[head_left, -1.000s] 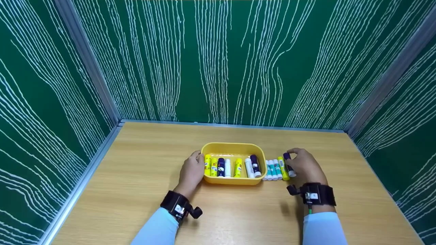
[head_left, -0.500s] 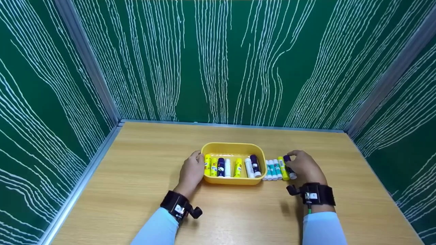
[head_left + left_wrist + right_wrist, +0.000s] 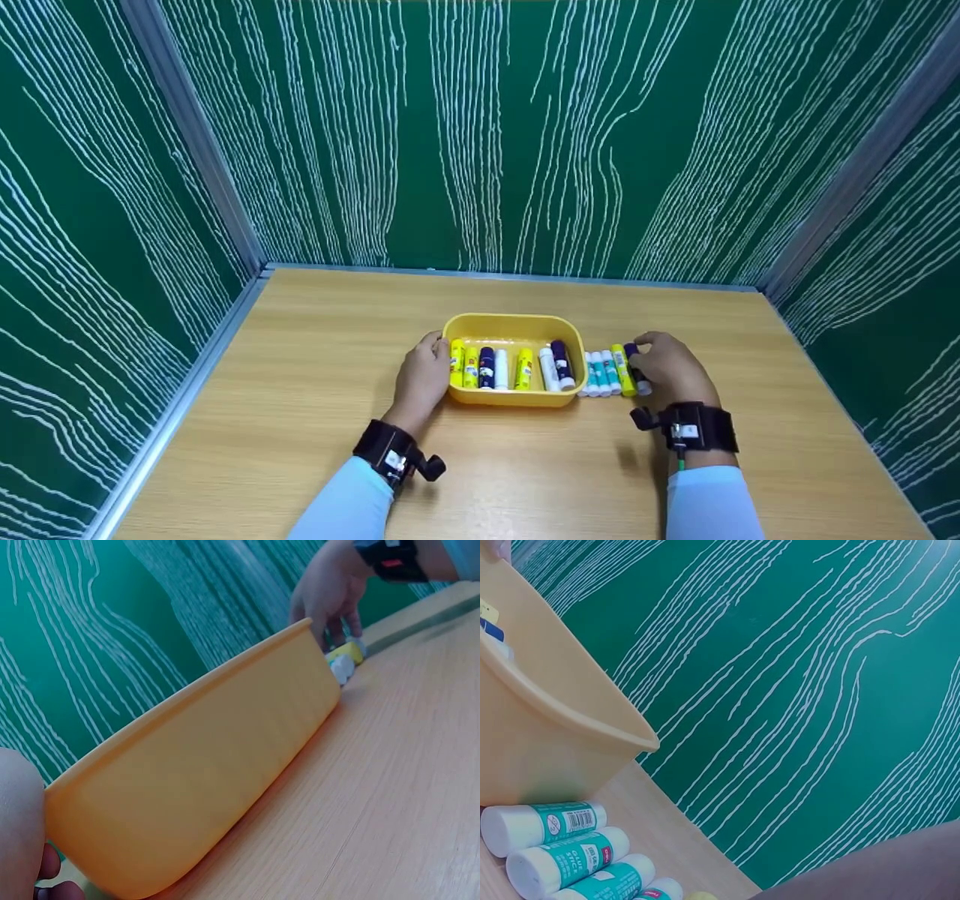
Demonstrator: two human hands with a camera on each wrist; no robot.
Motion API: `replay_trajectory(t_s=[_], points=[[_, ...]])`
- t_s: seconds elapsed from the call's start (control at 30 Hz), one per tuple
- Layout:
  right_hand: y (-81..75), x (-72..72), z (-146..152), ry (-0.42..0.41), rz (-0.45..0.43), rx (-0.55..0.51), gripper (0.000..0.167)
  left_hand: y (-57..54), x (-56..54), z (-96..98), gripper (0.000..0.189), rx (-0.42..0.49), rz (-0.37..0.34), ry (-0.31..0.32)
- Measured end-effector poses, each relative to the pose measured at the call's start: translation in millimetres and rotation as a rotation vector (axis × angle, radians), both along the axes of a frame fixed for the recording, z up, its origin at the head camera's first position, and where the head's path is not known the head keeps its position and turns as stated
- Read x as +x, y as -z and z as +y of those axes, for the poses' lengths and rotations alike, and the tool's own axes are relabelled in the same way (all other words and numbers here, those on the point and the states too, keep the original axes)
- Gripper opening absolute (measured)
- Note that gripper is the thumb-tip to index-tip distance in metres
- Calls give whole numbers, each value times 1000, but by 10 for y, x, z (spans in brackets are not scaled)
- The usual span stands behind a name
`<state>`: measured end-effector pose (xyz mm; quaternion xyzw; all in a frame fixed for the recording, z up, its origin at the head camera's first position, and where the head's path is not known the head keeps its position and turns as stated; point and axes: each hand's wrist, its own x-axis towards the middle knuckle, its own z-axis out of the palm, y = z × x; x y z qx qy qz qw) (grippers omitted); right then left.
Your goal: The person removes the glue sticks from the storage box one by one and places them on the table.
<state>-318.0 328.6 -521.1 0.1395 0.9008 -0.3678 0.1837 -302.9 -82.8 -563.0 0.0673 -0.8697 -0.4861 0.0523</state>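
1. Head view: the left hand (image 3: 422,377) is gripping the left end of a yellow tray (image 3: 510,399), and the right hand (image 3: 675,369) is pinching a dark glue stick (image 3: 640,381). That stick is lying closer to the yellow stick (image 3: 624,371) than a second ago, so the row seems to be tightening.
2. Left wrist: the tray is standing on the bench (image 3: 390,787).
3. Right wrist: teal sticks (image 3: 577,862) are lying beside the tray; the pinching fingertips aren't showing.

The right hand (image 3: 677,370) partly hides a purple stick (image 3: 640,374).
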Motion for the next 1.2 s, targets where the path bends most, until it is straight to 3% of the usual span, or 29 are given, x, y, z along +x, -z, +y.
replay_trajectory(t_s=[0.37, 0.7, 0.93, 1.2], points=[[-22, 13, 7, 68, -47, -76, 62, 0, -2, 2, 49, 6, -14, 0], [-34, 34, -2, 85, -28, -103, 61, -6, -1, 7, 49, 13, -22, -1], [-35, 30, 28, 14, 14, 8, 62, -7, -4, 11, 47, 6, -19, -5], [-163, 40, -45, 51, 39, -5, 64, 5, -16, 18, 48, 14, -34, -10]])
